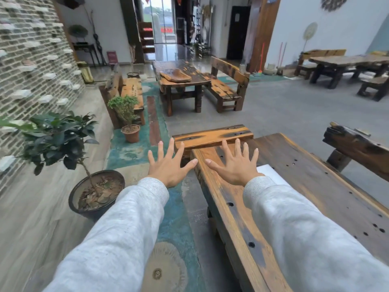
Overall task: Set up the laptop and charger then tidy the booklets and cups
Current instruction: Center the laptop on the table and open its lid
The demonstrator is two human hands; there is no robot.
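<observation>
L hand (168, 165) + R hand (235, 165): both splayed, empty, prob start pose | R over table (305, 186) near edge, L off it | white sheet (271, 173), booklet?, by R wrist | laptop, charger, cups not visible

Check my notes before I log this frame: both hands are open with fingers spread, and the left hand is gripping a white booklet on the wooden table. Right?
Not quite. The head view shows the left hand open and holding nothing, out over the floor beside the wooden table. Both hands are indeed open with fingers spread; the right hand partly hides a white sheet.
</observation>
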